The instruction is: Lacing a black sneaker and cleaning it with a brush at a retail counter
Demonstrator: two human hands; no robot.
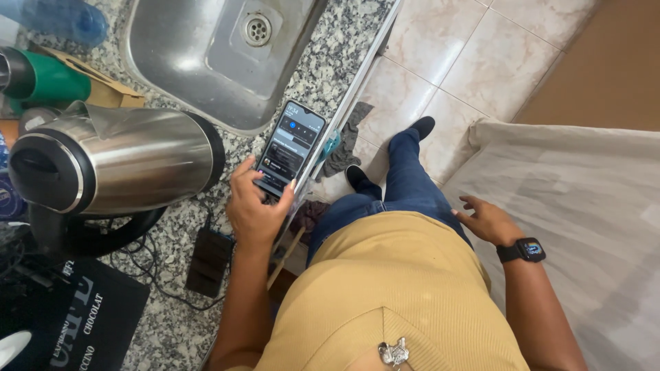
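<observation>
Count: one phone, one kettle, one sink, one wristwatch, two hands, both mine.

My left hand point(253, 209) is closed around the lower end of the smartphone point(289, 149), thumb laid on the screen, which is lit. The phone runs up from the hand toward 1 o'clock and sits over the front edge of the speckled granite counter point(330, 62).

My right hand point(487, 220) holds nothing; fingers spread and apart, hovering at the near edge of a pale cloth-covered surface point(577, 206). A black watch point(528, 249) is on that wrist.

At 9 o'clock from the phone, the steel kettle point(117, 168) on its black base, close by. At 11 o'clock, the steel sink point(220, 55), its rim just beside the phone's top.

Between counter edge and cloth: a strip of tiled floor point(440, 55), occupied by my legs; otherwise open toward 12 o'clock.
</observation>
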